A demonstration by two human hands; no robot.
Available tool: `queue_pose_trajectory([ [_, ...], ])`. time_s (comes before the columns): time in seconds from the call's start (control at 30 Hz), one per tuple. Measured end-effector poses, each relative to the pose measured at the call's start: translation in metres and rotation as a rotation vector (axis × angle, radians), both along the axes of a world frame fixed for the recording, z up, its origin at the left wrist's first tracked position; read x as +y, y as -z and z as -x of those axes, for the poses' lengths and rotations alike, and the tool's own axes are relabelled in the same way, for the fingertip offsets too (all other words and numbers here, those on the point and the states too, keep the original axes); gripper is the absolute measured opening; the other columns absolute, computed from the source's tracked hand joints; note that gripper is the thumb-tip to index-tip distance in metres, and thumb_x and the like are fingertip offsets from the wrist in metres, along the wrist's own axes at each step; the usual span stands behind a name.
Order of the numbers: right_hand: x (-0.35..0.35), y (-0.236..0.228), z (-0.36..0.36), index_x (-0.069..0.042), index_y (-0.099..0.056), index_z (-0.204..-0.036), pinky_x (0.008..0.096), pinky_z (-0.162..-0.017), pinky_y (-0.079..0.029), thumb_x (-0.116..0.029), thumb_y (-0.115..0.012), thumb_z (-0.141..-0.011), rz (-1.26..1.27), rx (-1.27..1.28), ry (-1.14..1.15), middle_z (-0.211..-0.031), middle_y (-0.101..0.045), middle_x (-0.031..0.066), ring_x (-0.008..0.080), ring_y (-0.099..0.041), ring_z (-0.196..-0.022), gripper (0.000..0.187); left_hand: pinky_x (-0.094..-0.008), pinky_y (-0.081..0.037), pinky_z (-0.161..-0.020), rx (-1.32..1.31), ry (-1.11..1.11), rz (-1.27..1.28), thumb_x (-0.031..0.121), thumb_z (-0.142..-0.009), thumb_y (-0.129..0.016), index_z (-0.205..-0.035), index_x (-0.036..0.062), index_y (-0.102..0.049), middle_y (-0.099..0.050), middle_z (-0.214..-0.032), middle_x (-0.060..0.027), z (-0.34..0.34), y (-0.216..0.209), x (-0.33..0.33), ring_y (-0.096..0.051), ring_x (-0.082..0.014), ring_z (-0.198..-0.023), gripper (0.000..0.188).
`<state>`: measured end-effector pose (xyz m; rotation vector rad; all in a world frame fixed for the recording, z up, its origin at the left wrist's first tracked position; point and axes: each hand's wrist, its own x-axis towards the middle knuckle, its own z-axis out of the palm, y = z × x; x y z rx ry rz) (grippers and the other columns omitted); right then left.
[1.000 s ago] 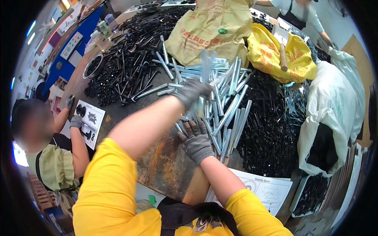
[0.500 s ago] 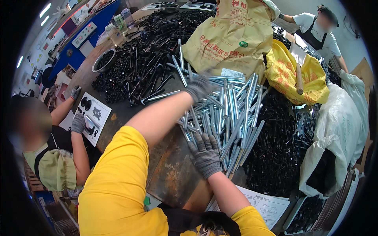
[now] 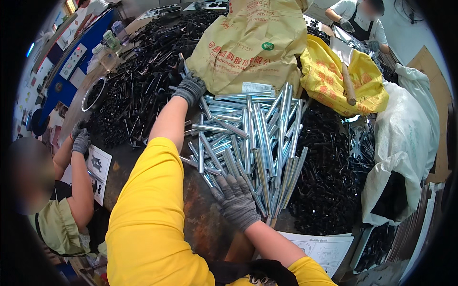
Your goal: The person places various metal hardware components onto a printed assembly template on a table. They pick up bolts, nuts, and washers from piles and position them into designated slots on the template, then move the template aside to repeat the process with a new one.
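A heap of shiny metal tubes [image 3: 260, 138] lies in the middle of the worktable, most of them pointing away from me. My left hand [image 3: 190, 89], in a grey striped glove, is at the far left edge of the heap. Its fingers curl around a metal tube [image 3: 182, 64], whose end juts out beyond the hand. At the near end of the heap, my gloved right hand [image 3: 236, 202] rests on the tube ends, fingers stretched out and nothing gripped.
Black bolts and small parts [image 3: 143, 71] spread on the left, and more black parts [image 3: 319, 176] on the right. A beige sack [image 3: 248, 52], a yellow sack [image 3: 329, 81] with a wooden-handled tool [image 3: 348, 83], and a white sack [image 3: 400, 138] stand around. Co-workers' gloved hands [image 3: 81, 138] are at left.
My left hand has moved left across the heap to its far left edge. My right hand stays at the near tube ends. The co-worker at left has brought both hands together.
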<state>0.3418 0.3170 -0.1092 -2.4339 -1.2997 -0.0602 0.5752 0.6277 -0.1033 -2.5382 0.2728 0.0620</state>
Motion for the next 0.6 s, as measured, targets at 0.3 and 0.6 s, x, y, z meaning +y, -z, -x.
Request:
queue_pose_trajectory([
  [0.3,0.0,-0.003,-0.001,-0.018,-0.053,-0.112,0.0472,-0.105,-0.017,-0.025,-0.051,-0.076,0.015,-0.015,-0.015,-0.132,-0.038,0.0091,0.0294,-0.035,-0.12,0.037,-0.0404,-0.033,-0.096,0.023,-0.117,0.103,0.027,-0.077,-0.053,-0.101,0.0154,-0.057,-0.059,-0.1,-0.0088,0.015,-0.042,-0.023,-0.056,-0.0219,-0.098,0.027],
  [0.6,-0.003,0.001,0.001,-0.016,-0.047,-0.119,0.0473,-0.106,-0.013,-0.026,-0.053,-0.075,0.06,0.0,-0.011,-0.136,-0.033,0.0105,0.0293,-0.03,-0.125,0.045,-0.0358,-0.046,-0.07,-0.081,-0.288,1.345,0.016,-0.068,-0.06,-0.102,0.005,-0.049,-0.057,-0.079,-0.0115,0.046,-0.146,-0.144,-0.058,-0.0269,-0.073,0.037],
])
